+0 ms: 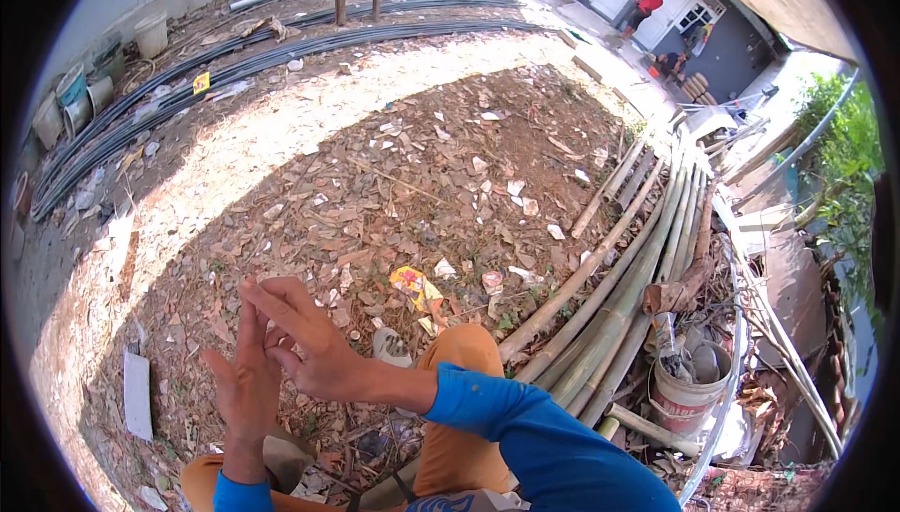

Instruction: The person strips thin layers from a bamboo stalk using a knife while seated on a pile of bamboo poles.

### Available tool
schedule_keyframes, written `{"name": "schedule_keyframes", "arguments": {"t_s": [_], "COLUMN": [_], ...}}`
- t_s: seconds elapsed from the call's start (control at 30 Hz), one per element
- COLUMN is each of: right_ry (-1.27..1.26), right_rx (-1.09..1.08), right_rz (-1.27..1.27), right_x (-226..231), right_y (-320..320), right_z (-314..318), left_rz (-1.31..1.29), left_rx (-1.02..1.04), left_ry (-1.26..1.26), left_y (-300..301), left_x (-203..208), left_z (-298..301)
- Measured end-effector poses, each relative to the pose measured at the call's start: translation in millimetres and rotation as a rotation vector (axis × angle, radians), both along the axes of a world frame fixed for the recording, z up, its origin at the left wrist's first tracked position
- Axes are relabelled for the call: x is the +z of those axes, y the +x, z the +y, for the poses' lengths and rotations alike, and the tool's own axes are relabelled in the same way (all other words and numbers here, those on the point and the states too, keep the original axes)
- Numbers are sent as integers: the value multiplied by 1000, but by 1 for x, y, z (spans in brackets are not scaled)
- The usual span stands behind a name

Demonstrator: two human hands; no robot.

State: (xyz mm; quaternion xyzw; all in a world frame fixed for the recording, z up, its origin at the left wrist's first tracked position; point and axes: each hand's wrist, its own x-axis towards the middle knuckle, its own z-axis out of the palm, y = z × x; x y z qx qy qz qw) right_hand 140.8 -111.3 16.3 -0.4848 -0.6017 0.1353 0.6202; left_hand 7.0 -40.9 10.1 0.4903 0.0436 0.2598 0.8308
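My left hand (248, 384) is raised over the littered ground at the lower left, its fingers stretched upward and the thumb apart. From the right, my right hand (322, 348) reaches across and touches the left fingers near their tips. Its own fingers are spread and partly bent, and no object shows in either hand. The contact between the hands is partly hidden. Both arms wear blue sleeves (544, 428). Below the hands are my knees in orange-brown trousers (459, 362) and a light shoe (391, 348).
Long bamboo poles (623, 310) lie to my right, beside a bucket (689, 390) with things in it. Dry leaves and shards cover the ground (375, 184). Dark pipes (309, 52) run along the wall. People (645, 7) are by the far building. A pale slab (138, 395) lies left.
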Motion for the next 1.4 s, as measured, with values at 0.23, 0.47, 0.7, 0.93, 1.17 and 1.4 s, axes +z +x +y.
{"name": "schedule_keyframes", "arguments": {"t_s": [0.23, 0.47, 0.7, 0.93, 1.17, 1.4], "right_ry": [-85, -102, -314, -450, -463, -291], "right_rx": [9, -6, 16, 150, 99, 70], "right_rz": [105, 130, 457, 672, 686, 753], "right_x": [3, -8, -13, -20, -15, -14], "right_y": [-1, -7, -3, 8, 16, 34], "right_z": [-6, 1, 2, 9, 20, 42], "left_rz": [37, 54, 335, 433, 423, 411], "left_rx": [-11, 27, 182, 341, 299, 133], "left_ry": [-39, 7, 431, 1192, 1124, 1109], "left_y": [6, 3, 9, 2, 21, 43], "left_x": [-11, -7, -4, -14, -6, 27], "left_z": [-6, -3, -6, 6, 2, 29]}}
